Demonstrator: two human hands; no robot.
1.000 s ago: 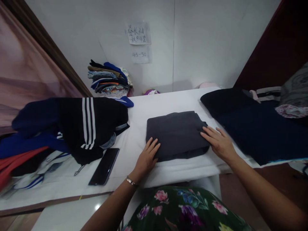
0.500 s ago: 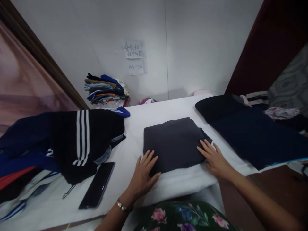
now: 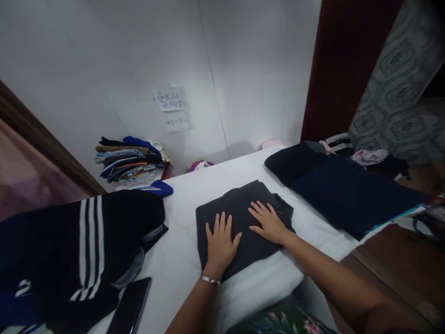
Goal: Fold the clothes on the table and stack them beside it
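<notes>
A dark grey folded garment point(image 3: 239, 204) lies flat on the white-covered table point(image 3: 181, 213); its exact kind is hidden by the folding. My left hand point(image 3: 220, 243) rests palm down on its left part, fingers spread. On the right part lies my right hand point(image 3: 267, 222), also flat with fingers apart. Loose folded layers stick out past the garment's right edge. Neither hand grips the cloth.
A black garment with white stripes point(image 3: 92, 246) and a phone point(image 3: 130, 306) lie to the left. Dark navy clothing point(image 3: 347, 190) covers the right side. Behind stands a stack of folded clothes point(image 3: 132, 160), below paper notes point(image 3: 174, 109) on the wall.
Both hands have moved from the garment's side edges inward onto its top. The view has turned to the right, so things sit further left and lower.
</notes>
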